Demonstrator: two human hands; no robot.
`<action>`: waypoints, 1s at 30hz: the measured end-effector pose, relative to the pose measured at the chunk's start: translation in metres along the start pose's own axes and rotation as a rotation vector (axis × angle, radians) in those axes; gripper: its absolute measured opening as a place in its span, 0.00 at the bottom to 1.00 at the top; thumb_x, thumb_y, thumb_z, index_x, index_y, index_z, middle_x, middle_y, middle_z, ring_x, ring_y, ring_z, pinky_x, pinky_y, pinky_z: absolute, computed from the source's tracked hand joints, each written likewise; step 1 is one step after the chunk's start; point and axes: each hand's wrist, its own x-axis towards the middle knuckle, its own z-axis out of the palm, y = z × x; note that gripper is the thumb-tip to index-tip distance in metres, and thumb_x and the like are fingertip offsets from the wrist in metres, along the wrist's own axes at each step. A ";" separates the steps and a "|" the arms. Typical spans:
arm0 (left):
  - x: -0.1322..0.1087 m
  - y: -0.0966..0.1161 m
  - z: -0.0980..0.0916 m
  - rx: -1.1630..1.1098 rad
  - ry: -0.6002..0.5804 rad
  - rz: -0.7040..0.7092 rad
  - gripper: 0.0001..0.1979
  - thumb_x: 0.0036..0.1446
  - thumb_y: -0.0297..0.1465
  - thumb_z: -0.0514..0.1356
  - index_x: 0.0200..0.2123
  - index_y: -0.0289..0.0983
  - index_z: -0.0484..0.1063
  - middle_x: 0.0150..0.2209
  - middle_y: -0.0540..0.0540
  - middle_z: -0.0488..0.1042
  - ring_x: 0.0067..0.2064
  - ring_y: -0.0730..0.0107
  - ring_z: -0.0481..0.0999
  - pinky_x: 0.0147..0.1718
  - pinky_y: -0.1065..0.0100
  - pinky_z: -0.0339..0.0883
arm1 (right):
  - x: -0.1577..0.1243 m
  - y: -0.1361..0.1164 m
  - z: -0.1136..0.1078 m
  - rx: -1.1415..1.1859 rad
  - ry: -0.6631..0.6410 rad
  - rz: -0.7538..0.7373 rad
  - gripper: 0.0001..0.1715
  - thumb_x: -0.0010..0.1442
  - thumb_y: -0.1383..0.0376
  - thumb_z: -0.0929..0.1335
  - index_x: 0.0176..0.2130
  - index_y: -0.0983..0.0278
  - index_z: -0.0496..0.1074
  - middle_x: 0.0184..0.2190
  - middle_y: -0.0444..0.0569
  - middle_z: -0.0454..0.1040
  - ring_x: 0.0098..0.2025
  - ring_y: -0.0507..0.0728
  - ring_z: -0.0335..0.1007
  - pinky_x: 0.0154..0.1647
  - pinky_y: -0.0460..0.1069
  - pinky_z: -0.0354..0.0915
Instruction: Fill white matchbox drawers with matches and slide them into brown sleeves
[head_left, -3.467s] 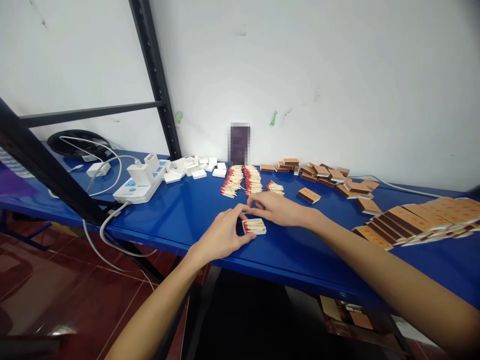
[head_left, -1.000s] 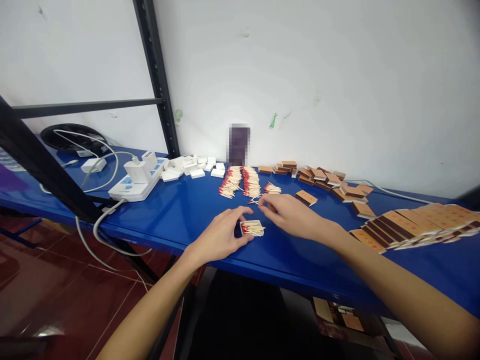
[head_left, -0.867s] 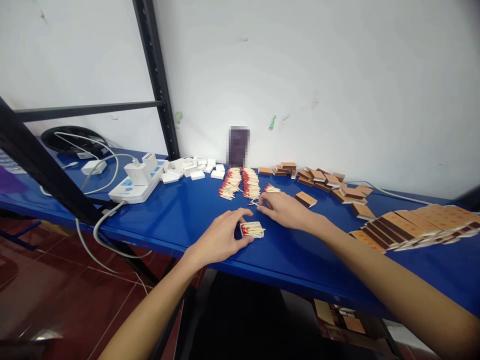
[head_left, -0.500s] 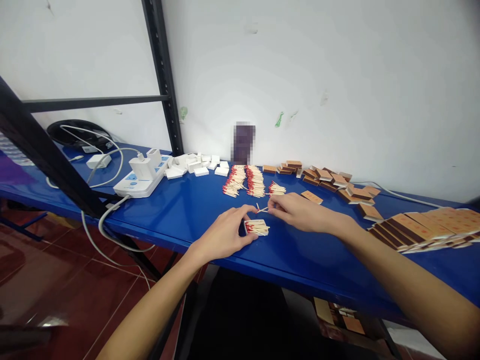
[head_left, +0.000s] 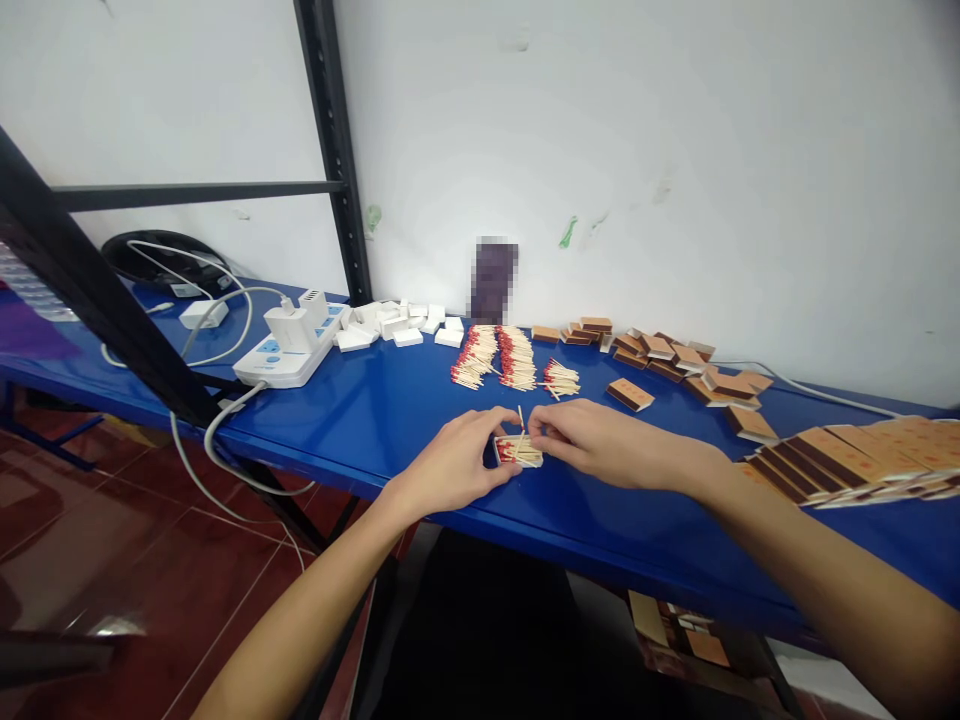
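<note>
My left hand [head_left: 459, 462] grips a small white matchbox tray [head_left: 496, 455] at its left end, thumb in front and fingers behind. Red-tipped matches [head_left: 517, 450] fill the tray. My right hand [head_left: 574, 432] is pinched at the tray's right end, with a match [head_left: 521, 420] at its fingertips, tilted nearly upright over the tray. The fingertips partly hide how it is held. Just behind the right hand lies a small pile of matches [head_left: 561, 378]. Two larger rows of matches, a left row [head_left: 476, 357] and a right row [head_left: 516, 358], lie farther back.
White tray pieces [head_left: 405, 325] are heaped near the wall, beside a power strip [head_left: 289, 358] with chargers and cables. Brown matchboxes [head_left: 660, 350] lie scattered at the back right. More matchbox sleeves [head_left: 862, 460] are stacked at the right. A black shelf post [head_left: 334, 150] rises at the left.
My right hand has come down and closer to the tray, bringing the match over it. My left hand keeps its grip on the tray. The view has shifted slightly.
</note>
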 end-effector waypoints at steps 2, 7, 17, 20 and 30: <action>0.000 0.000 0.000 -0.004 0.000 0.001 0.21 0.57 0.33 0.63 0.53 0.43 0.65 0.50 0.47 0.74 0.52 0.59 0.72 0.51 0.60 0.64 | -0.001 0.002 -0.001 0.003 0.007 0.007 0.15 0.67 0.57 0.58 0.31 0.61 0.62 0.27 0.46 0.69 0.27 0.54 0.62 0.29 0.50 0.54; -0.001 0.000 0.001 -0.023 0.011 -0.033 0.22 0.57 0.35 0.63 0.55 0.44 0.64 0.50 0.48 0.73 0.52 0.60 0.72 0.52 0.60 0.63 | 0.006 0.022 -0.001 -0.057 0.091 0.117 0.14 0.66 0.59 0.59 0.31 0.61 0.64 0.28 0.48 0.71 0.29 0.55 0.64 0.29 0.49 0.54; -0.001 0.001 -0.001 -0.034 -0.005 -0.034 0.25 0.57 0.34 0.63 0.56 0.44 0.61 0.47 0.47 0.74 0.52 0.59 0.72 0.52 0.59 0.62 | 0.008 0.018 0.003 0.199 0.046 -0.091 0.18 0.68 0.56 0.59 0.43 0.61 0.73 0.33 0.46 0.74 0.32 0.54 0.65 0.33 0.48 0.58; -0.001 0.002 -0.001 -0.030 -0.001 -0.038 0.24 0.57 0.34 0.63 0.56 0.44 0.62 0.46 0.48 0.74 0.51 0.58 0.73 0.51 0.59 0.63 | 0.011 0.015 0.002 0.231 0.026 -0.135 0.18 0.68 0.56 0.60 0.42 0.61 0.75 0.37 0.48 0.75 0.35 0.55 0.67 0.35 0.49 0.59; 0.000 -0.002 0.001 -0.029 -0.002 -0.032 0.24 0.57 0.35 0.63 0.56 0.44 0.62 0.46 0.47 0.74 0.52 0.59 0.72 0.51 0.60 0.63 | 0.013 0.012 0.003 0.233 0.013 -0.164 0.14 0.67 0.58 0.62 0.38 0.63 0.72 0.32 0.47 0.72 0.31 0.53 0.64 0.32 0.48 0.58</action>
